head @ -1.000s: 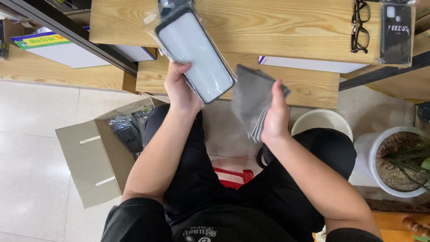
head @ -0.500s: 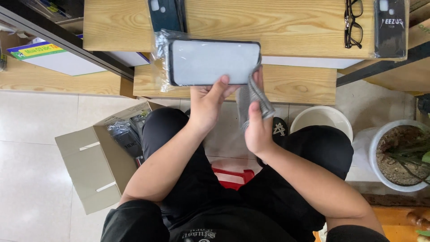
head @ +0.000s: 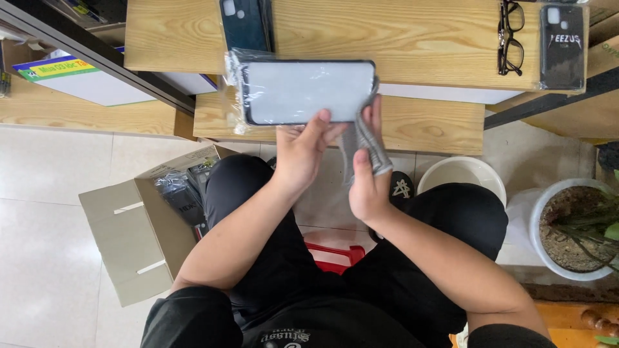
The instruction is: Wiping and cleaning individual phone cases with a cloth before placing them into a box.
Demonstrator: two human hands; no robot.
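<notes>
Phone case [head: 303, 92] in clear wrap is pinched by left hand [head: 303, 151]; grey cloth [head: 361, 138] is clenched in right hand [head: 367, 187]; wrap is slick, so case could slip w/ a loose pinch.

The person wore a black short-sleeved shirt, its sleeves ending above the elbows, with small pale lettering at the chest, and black shorts; both forearms were bare, and the left hand [head: 303, 154] and right hand [head: 366, 187] wore no gloves or rings

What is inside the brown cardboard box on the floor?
The open cardboard box holds dark items in clear plastic bags, probably phone cases. The person's knee covers the box's right side, so how many lie there cannot be seen.
</notes>
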